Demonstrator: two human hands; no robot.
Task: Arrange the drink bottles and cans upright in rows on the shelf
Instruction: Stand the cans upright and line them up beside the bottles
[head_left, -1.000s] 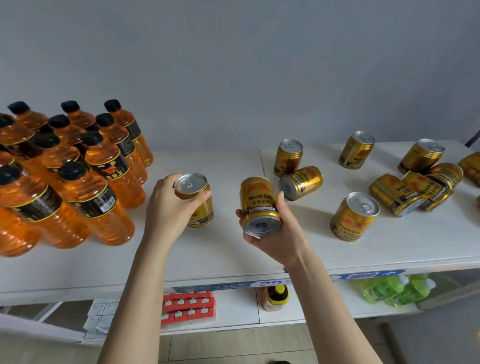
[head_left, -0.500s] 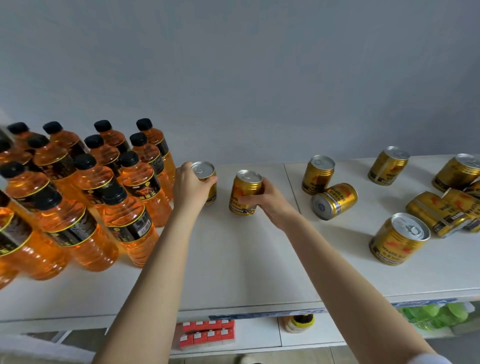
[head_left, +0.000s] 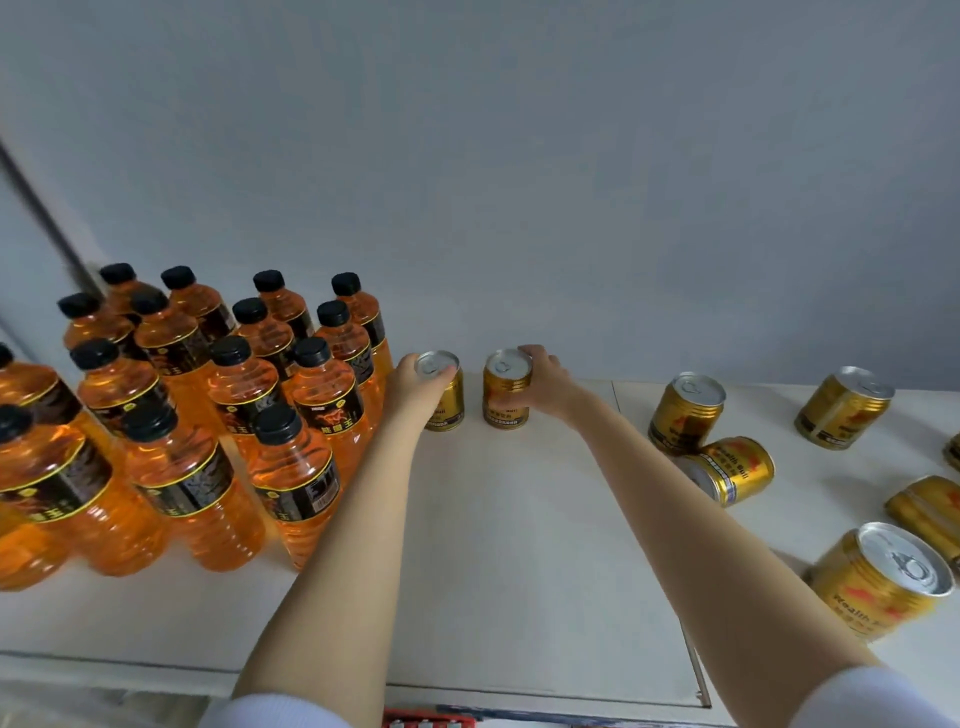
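Two gold cans stand upright side by side at the back of the white shelf (head_left: 519, 545), close to the wall. My left hand (head_left: 415, 387) grips the left can (head_left: 448, 402), just right of the bottles. My right hand (head_left: 545, 384) grips the right can (head_left: 505, 392) from its right side. Several orange bottles (head_left: 311, 415) with black caps stand upright in rows on the left. Further right, one gold can stands upright (head_left: 684, 410), another lies on its side (head_left: 730, 470), and a third stands near the front edge (head_left: 883, 582).
More gold cans sit at the far right, one tilted (head_left: 844, 408) and one lying down (head_left: 930, 506). A grey wall rises directly behind the shelf. Red packs (head_left: 431, 719) show on a lower shelf below the front edge.
Both hands carried their cans from near the front of the shelf to the back by the wall. The right can turned from bottom-facing-me to upright. The camera moved closer.
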